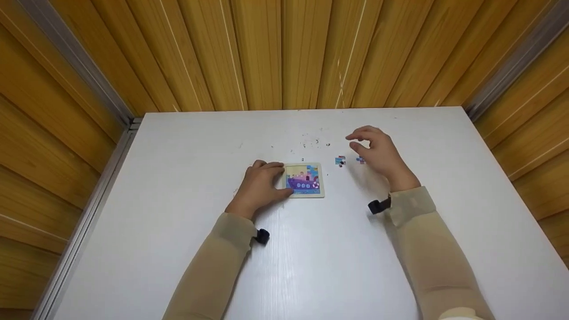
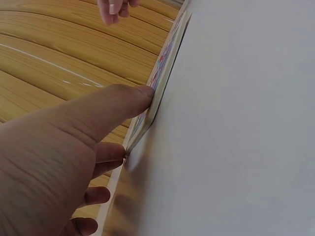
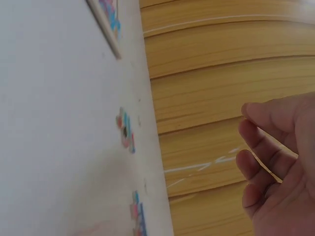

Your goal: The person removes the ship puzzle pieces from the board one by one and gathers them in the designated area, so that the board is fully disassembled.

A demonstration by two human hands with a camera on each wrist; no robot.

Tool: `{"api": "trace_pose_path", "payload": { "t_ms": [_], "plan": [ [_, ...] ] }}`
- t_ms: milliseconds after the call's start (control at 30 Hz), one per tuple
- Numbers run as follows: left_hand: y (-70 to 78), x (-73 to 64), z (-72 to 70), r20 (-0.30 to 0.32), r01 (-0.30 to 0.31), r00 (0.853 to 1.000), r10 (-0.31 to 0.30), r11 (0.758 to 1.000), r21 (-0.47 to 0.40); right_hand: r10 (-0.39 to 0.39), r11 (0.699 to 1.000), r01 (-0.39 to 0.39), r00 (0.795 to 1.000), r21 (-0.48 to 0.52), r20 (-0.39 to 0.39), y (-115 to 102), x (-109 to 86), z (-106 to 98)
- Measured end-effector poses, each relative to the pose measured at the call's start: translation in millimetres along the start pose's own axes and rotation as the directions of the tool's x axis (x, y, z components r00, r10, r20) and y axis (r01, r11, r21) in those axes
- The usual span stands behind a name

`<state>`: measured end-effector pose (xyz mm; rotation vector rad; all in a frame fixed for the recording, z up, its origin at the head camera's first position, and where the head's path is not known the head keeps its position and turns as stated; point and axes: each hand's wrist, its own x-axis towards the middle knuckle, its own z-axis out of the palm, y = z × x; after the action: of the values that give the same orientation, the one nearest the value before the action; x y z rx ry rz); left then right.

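A small jigsaw puzzle [image 1: 304, 183] in a pale frame lies on the white table, showing a purple ship; its upper left part is bare of pieces. My left hand [image 1: 260, 184] holds the frame at its left side, the thumb over the lower edge and fingers at the far left corner. In the left wrist view the thumb [image 2: 123, 101] presses on the frame's rim. My right hand [image 1: 378, 151] is raised over the table to the right, fingers bent loosely with nothing between them. Beside it lie jigsaw pieces [image 1: 340, 161], and another piece [image 1: 360, 160] partly hidden by the hand.
The white table [image 1: 311, 258] ends at a yellow wood-plank wall [image 1: 280, 53] at the back. Small dark specks [image 1: 317, 141] dot the table beyond the puzzle. Black wrist cameras [image 1: 262, 237] sit at both sleeves.
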<state>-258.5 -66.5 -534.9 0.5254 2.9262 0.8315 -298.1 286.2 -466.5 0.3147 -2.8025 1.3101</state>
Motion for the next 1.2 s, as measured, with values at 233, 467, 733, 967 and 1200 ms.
{"api": "trace_pose_path", "payload": {
  "t_ms": [233,467,733,967,1200],
  "plan": [
    [0.9,0.0,-1.5,0.025,-0.016,1.000,0.015,0.999,0.031,-0.051,0.995,0.055,0.998,0.079,-0.049,-37.0,1.8,21.8],
    [1.7,0.6,-1.7,0.033,-0.024,0.999,0.022,0.998,0.057,-0.072,0.993,0.070,0.997,0.098,0.018,-37.3,1.6,52.0],
    [-0.5,-2.0,-1.7,0.029,-0.011,1.000,0.009,0.998,0.060,-0.047,0.998,0.042,0.994,0.057,0.095,-22.9,5.6,74.5],
    [-1.8,-2.6,-1.2,0.011,-0.018,1.000,0.017,0.998,0.061,-0.001,1.000,-0.005,0.980,0.029,0.197,-19.6,4.5,85.5],
    [-2.6,-1.0,0.0,0.007,-0.035,0.999,0.034,0.997,0.062,0.047,0.999,-0.046,0.963,-0.009,0.264,-17.9,2.5,95.3]
  ]
}}
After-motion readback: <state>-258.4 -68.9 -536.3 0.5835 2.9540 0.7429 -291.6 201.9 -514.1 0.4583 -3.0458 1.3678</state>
